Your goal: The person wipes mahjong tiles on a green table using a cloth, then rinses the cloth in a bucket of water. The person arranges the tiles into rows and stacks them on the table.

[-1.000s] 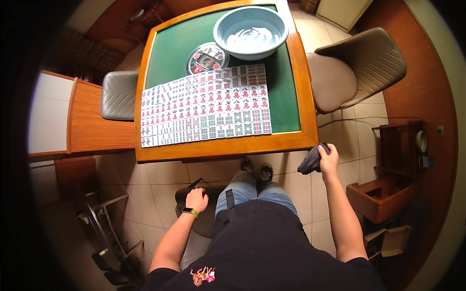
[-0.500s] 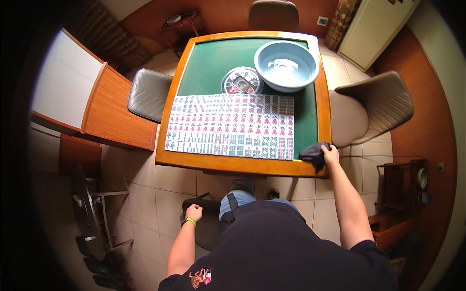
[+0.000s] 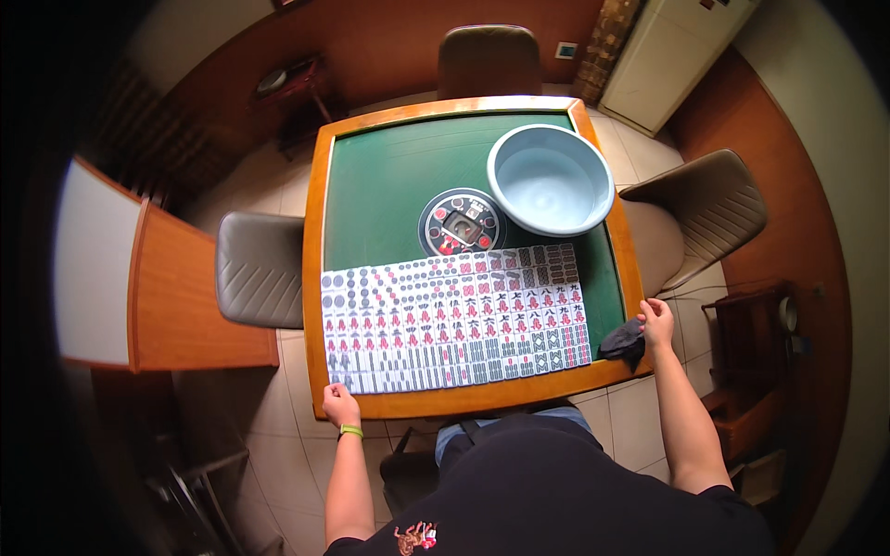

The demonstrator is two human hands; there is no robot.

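My right hand (image 3: 656, 324) pinches a dark grey cloth (image 3: 623, 343), which lies bunched over the near right corner of the mahjong table (image 3: 482, 400). At the table's near left edge is my left hand (image 3: 341, 405), fingers curled in and nothing visible in them. A green band circles that wrist. Close to its knuckles are the lowest tiles of a wide block of mahjong tiles (image 3: 454, 320), laid face up in tight rows on the green felt. The block reaches almost to the cloth on the right.
A light blue basin (image 3: 551, 181) stands at the far right of the table, beside the round centre console (image 3: 462, 225). Grey chairs are at the left (image 3: 260, 269), far side (image 3: 489, 63) and right (image 3: 700, 213). A wooden cabinet (image 3: 190, 292) stands beyond the left chair.
My left hand has come up from beside the stool to the table's near left edge. My right hand keeps hold of the cloth at the corner. The view has shifted.
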